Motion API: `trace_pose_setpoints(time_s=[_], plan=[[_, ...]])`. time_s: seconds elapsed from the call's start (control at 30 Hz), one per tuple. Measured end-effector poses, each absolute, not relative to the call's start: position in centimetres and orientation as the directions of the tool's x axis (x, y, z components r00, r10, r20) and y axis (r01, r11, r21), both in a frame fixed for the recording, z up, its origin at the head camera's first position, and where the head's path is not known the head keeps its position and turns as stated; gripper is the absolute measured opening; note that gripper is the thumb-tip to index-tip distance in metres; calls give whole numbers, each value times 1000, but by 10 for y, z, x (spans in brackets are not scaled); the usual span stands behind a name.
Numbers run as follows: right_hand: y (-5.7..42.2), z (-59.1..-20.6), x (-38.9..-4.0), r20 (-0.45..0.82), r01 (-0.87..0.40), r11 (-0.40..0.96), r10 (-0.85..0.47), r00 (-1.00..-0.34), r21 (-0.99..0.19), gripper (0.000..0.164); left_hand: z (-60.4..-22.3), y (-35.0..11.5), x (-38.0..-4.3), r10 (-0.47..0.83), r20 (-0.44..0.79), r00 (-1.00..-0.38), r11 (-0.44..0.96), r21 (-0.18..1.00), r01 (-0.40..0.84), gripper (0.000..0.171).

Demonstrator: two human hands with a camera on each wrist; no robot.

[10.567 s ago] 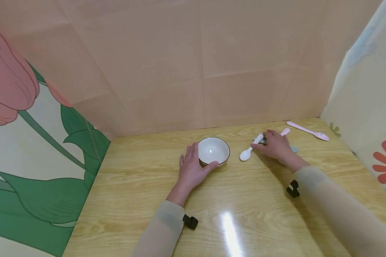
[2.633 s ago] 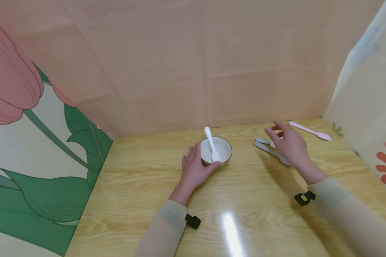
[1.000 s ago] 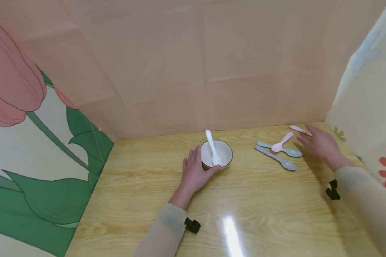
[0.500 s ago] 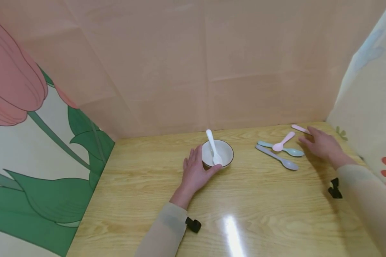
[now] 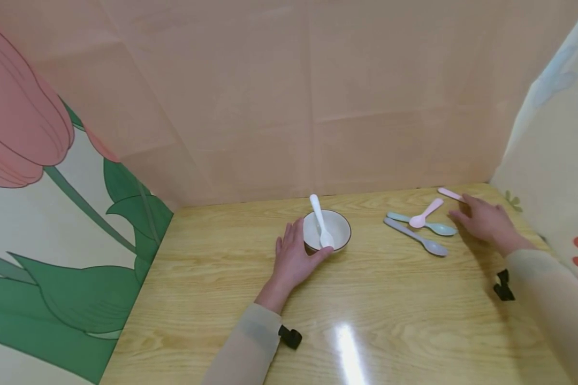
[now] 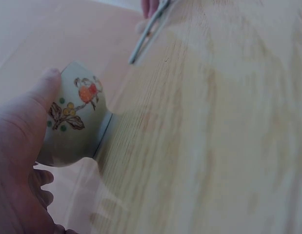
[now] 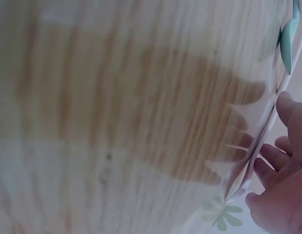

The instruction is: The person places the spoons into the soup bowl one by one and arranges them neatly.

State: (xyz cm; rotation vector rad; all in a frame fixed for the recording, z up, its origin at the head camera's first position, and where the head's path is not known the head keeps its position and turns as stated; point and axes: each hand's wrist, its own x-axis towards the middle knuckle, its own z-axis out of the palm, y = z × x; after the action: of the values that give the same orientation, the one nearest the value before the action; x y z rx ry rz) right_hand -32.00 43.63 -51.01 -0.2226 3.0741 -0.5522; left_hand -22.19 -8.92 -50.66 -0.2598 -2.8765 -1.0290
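My left hand [image 5: 291, 259] holds the near left side of a white bowl [image 5: 340, 227], its thumb at the rim. In the left wrist view, fruit and leaves decorate the outside of the bowl [image 6: 75, 114]. A white spoon [image 5: 319, 216] leans inside it, handle jutting over the far rim. At the far right, my right hand [image 5: 484, 219] reaches low over a long pink spoon [image 5: 449, 193], covering most of it. Its fingers are spread at that spoon [image 7: 244, 179] in the right wrist view, thumb apart from the others.
Left of my right hand lie a small pink spoon [image 5: 418, 221], a light green spoon [image 5: 440, 229] beneath it, and a lavender-grey spoon [image 5: 433, 247]. The wooden table [image 5: 390, 305] meets a pinkish back wall [image 5: 250, 133] and flower-patterned side panels [image 5: 58, 256].
Since the oldest frame, the white spoon has gone from the table into the bowl. My right hand has shifted right, from the spoon cluster to the long pink spoon. My left hand stays at the bowl.
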Motion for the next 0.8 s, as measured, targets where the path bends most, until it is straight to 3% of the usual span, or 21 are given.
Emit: trace_pose_setpoints(time_s=[0.3,0.5,0.8], plan=[[437,-510,-317,105,-133,943,-106,-989,-304,76,-508,-90,-222,137,138,-981,760,621,193,117],[433,-509,-313,163,-133,957,-93,-982,-257,60,-508,-89,-222,134,140,-981,762,618,192,117],[430,-509,-316,176,-110,948,-59,-983,-299,50,-505,-88,-221,131,131,-983,756,628,184,117]])
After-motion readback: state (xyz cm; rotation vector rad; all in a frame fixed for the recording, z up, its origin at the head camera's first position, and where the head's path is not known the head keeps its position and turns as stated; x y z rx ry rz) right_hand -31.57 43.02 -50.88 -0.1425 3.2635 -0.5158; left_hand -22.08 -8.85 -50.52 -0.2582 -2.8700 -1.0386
